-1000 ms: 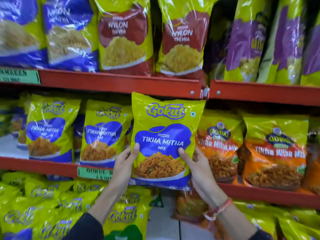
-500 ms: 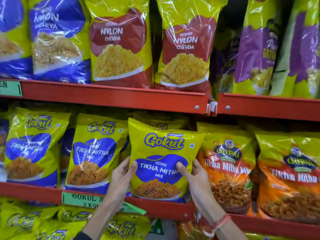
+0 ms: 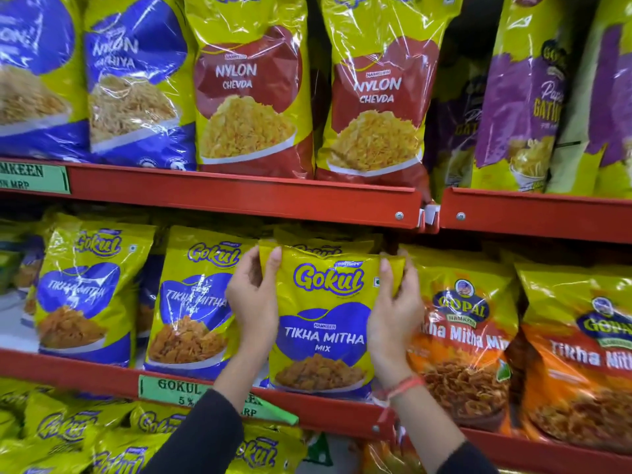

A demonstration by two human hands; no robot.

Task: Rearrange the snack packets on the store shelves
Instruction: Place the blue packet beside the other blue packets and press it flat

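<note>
- Left side of middle shelf (image 3: 219, 378): two Gokul Tikha Mitha pkts (image 3: 85, 295) already standing upright, facing fwd, looking sorted.
- Centre: left hand (image 3: 251, 299) and right hand (image 3: 393, 309) are both gripping the Gokul Tikha Mitha Mix packet (image 3: 325, 323) by its upper sides; it's standing on the shelf w/ another Gokul pkt right behind.
- Right: orange Gopal packets (image 3: 461, 336) are sitting just beside it, touching.
- Judging: this pkt nearly placed, still needs releasing; the jumbled Gokul pkts on the lower shelf (image 3: 68, 432) prob left to do.

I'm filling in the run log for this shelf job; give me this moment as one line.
stage: seating packet | left hand: grips top-left corner | right hand: grips top-right corner | object: yellow-and-blue plastic Gokul Tikha Mitha packet, upright | place: red metal middle shelf
</note>
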